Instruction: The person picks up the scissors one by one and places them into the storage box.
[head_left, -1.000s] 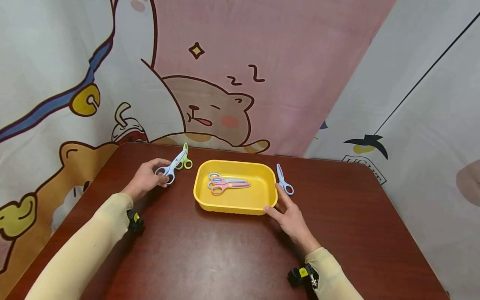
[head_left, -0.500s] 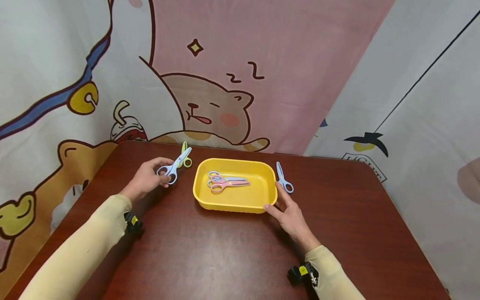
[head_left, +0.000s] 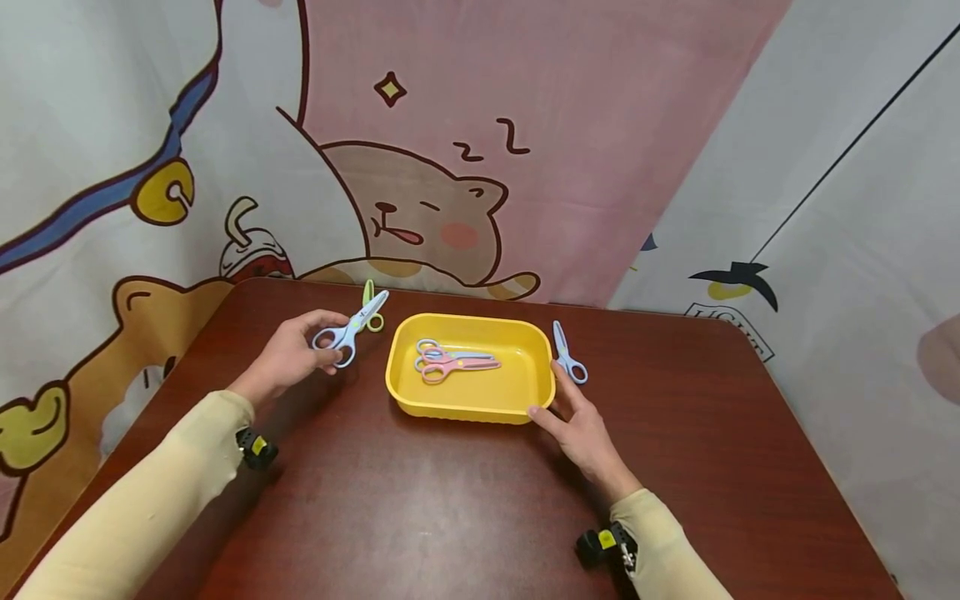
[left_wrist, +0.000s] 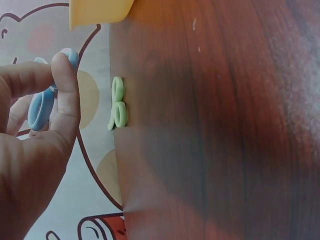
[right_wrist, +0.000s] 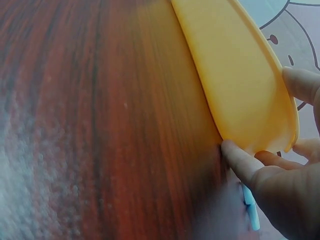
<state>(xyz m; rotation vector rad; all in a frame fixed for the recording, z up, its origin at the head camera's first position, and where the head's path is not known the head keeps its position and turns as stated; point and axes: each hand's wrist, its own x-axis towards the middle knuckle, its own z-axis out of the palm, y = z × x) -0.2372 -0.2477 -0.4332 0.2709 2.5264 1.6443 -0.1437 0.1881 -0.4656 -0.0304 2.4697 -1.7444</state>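
My left hand (head_left: 296, 354) holds a pair of light-blue scissors (head_left: 349, 334) by the handle loops, blades pointing up and right, above the table. The left wrist view shows a blue loop (left_wrist: 41, 111) between thumb and fingers. Just behind lie green scissors (head_left: 374, 320), partly covered by the blue pair in the head view. My right hand (head_left: 588, 437) grips the front right corner of a yellow tray (head_left: 465, 410), thumb and fingers spread around it. Inside the tray, pink scissors (head_left: 459, 365) overlap another blue pair (head_left: 429, 343).
One more pair of blue scissors (head_left: 567, 358) lies on the table just right of the tray. The brown wooden table (head_left: 420, 508) reaches back to a cartoon-printed cloth (head_left: 570, 150).
My left hand has shifted slightly, with the blue scissors' tips moving to the right and up. The right hand stays on the tray corner. The head view has tilted a little.
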